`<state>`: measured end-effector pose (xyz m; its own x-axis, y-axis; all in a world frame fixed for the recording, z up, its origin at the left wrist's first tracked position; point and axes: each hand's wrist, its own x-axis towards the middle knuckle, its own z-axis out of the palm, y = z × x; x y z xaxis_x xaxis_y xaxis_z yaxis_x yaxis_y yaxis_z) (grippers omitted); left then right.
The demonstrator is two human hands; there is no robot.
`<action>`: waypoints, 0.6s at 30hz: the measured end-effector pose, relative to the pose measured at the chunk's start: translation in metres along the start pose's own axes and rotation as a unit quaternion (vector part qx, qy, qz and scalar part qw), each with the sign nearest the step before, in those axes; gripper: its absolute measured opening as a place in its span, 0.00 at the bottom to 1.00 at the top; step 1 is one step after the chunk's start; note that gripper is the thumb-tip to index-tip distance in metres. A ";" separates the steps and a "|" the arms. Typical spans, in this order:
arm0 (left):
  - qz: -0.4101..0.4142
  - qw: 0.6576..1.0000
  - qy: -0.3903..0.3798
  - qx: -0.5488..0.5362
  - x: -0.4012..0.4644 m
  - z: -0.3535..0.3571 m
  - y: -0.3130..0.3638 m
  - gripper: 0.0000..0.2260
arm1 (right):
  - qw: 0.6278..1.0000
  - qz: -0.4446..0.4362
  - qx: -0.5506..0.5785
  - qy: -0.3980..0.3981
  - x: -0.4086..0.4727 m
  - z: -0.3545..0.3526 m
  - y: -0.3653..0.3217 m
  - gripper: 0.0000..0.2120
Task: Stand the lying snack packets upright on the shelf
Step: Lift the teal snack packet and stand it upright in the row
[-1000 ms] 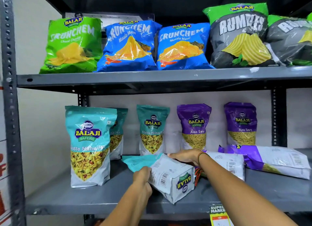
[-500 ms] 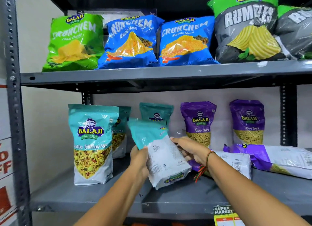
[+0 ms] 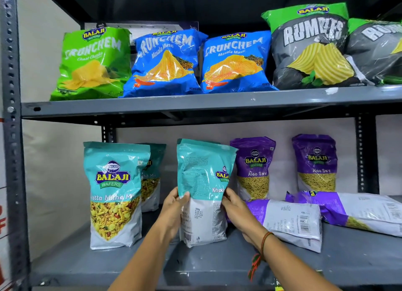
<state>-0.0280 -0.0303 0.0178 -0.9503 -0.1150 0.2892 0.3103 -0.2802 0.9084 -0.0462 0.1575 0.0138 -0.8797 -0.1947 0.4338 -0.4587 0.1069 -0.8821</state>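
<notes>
A teal Khatta Mitha packet (image 3: pixel 203 190) stands upright on the lower grey shelf (image 3: pixel 108 266), turned so its back and side face me. My left hand (image 3: pixel 174 212) grips its left edge and my right hand (image 3: pixel 236 212) its right edge. Two purple Aloo Sev packets lie flat to the right: one (image 3: pixel 289 222) just behind my right wrist, the other (image 3: pixel 356 210) further right. Another teal packet (image 3: pixel 114 192) stands upright at the left.
Behind stand a teal packet (image 3: pixel 152 177) and two purple Aloo Sev packets (image 3: pixel 254 166) (image 3: pixel 315 162). The upper shelf (image 3: pixel 195 103) carries green, blue and grey chip bags. A steel upright (image 3: pixel 13 138) frames the left side.
The teal packet went from lying tilted in both hands to standing upright on the shelf. Both hands rose with it and now hold its sides.
</notes>
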 end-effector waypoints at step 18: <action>-0.004 0.975 0.114 0.192 -0.025 -0.027 -0.012 0.13 | 0.998 0.062 0.027 0.020 -0.039 0.023 -0.013 0.25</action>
<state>-0.0076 -0.0497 -0.0086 -0.9092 -0.3347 0.2476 0.2306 0.0902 0.9689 -0.0032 0.1415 0.0041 -0.9339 -0.1448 0.3268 -0.3398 0.0758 -0.9374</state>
